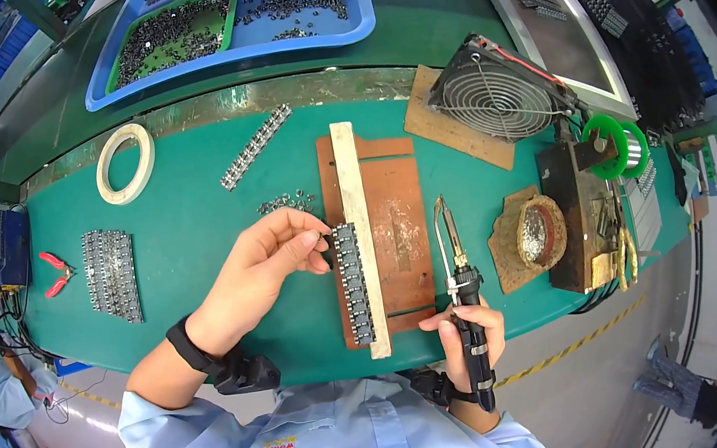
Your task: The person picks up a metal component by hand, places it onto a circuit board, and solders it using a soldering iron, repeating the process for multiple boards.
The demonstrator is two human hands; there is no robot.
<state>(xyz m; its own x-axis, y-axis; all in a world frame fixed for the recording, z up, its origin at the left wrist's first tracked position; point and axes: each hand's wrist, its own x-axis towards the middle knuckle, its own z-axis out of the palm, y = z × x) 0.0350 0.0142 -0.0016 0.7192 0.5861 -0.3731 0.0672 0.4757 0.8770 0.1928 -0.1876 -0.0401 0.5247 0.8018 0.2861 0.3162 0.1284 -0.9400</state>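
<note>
My right hand (pixel 471 335) is wrapped round the black handle of a soldering iron (pixel 470 300). A thin metal tube runs along the iron, and its tip points away from me, right of the brown board. My left hand (pixel 276 247) is closed in a pinch at the upper left end of a strip of black components (pixel 354 287). Whatever sits between those fingertips is too small to make out. The strip lies lengthwise against a pale wooden bar (pixel 360 224) on the brown board (pixel 399 228). Just beyond my left hand is a small heap of tiny metal parts (pixel 286 203).
Red-handled cutters (pixel 58 273), finished-looking strips (pixel 112 277), a tape roll (pixel 126 164) and another strip (pixel 256 147) lie left on the green mat. Rightward are a fan (pixel 496 92), a round dish (pixel 541 234) and a solder spool (pixel 616 145). A blue tray (pixel 301 45) stands behind.
</note>
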